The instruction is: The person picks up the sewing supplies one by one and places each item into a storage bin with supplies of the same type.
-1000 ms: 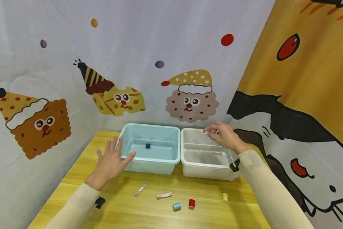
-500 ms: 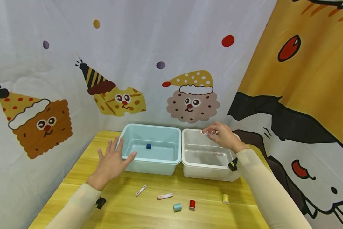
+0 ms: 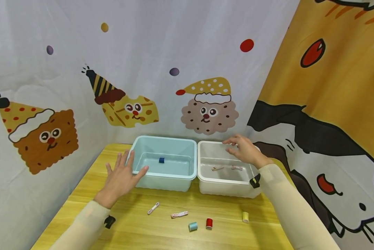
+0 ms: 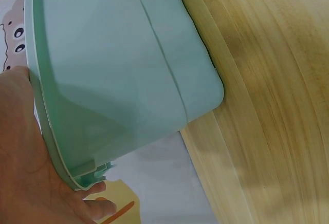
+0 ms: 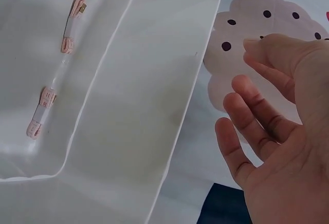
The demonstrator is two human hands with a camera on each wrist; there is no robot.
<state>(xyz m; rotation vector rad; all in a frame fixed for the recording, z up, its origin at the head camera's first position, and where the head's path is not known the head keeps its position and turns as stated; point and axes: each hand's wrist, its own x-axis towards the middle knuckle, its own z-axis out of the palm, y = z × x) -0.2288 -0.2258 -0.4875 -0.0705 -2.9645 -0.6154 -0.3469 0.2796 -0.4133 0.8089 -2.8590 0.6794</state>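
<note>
My right hand (image 3: 244, 150) hovers over the back right of the white bin (image 3: 229, 185), fingers loosely bent and holding nothing. Two folded pink tape measures lie on that bin's floor: one tape measure (image 5: 74, 24) and, apart from it, another tape measure (image 5: 41, 112). My left hand (image 3: 119, 178) is spread with straight fingers at the left end of the light blue bin (image 3: 165, 183); in the left wrist view it touches the rim. Inside the blue bin sits a dark blue thread spool (image 3: 161, 160).
On the wooden table (image 3: 137, 236), before the bins, lie a thin folded tape (image 3: 153, 208), a wider folded tape measure (image 3: 179, 214), a light blue spool (image 3: 193, 226), a red spool (image 3: 209, 223) and a yellow spool (image 3: 245, 217). A printed curtain (image 3: 162, 41) hangs behind the bins.
My right hand has let go of a folded tape measure, which now lies in the white bin left of the other one. The left hand has stayed in place.
</note>
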